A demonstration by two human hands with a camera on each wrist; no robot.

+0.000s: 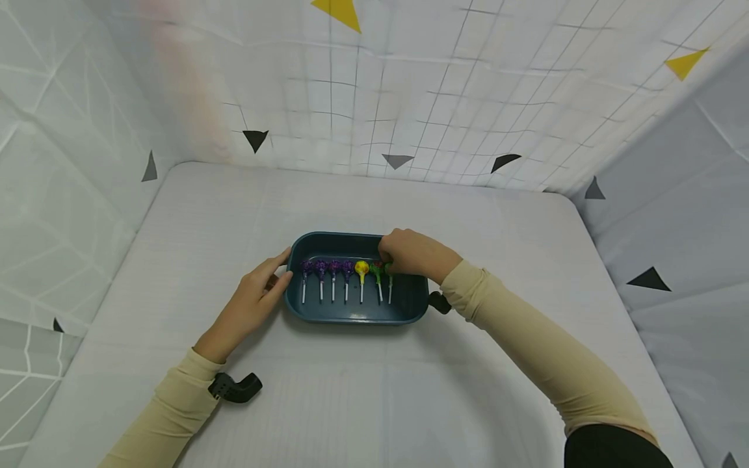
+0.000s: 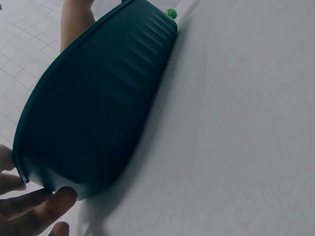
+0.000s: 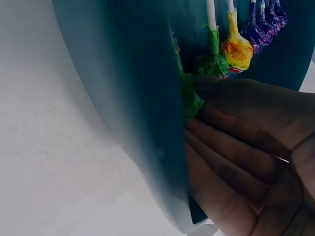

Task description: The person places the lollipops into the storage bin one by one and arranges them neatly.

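A dark blue-green tray (image 1: 351, 314) holds a row of lollipops with their sticks toward the person. Several purple lollipops (image 1: 334, 267) fill the left part, then come a yellow lollipop (image 1: 362, 268) and a green lollipop (image 1: 376, 271). At the row's right end, my right hand (image 1: 418, 253) reaches over the far rim and pinches another green lollipop (image 3: 191, 101) by its wrapped head, thumb against fingers. My left hand (image 1: 254, 299) rests against the tray's left end, fingers spread along the outer wall; the left wrist view shows fingertips (image 2: 64, 196) touching it.
The tray stands on a table (image 1: 328, 390) under a white cloth. White patterned sheets (image 1: 433, 97) hang behind and at both sides. A small green round thing (image 2: 171, 13) shows past the tray's far end in the left wrist view. A black wrist device (image 1: 235, 387) sits on the left sleeve.
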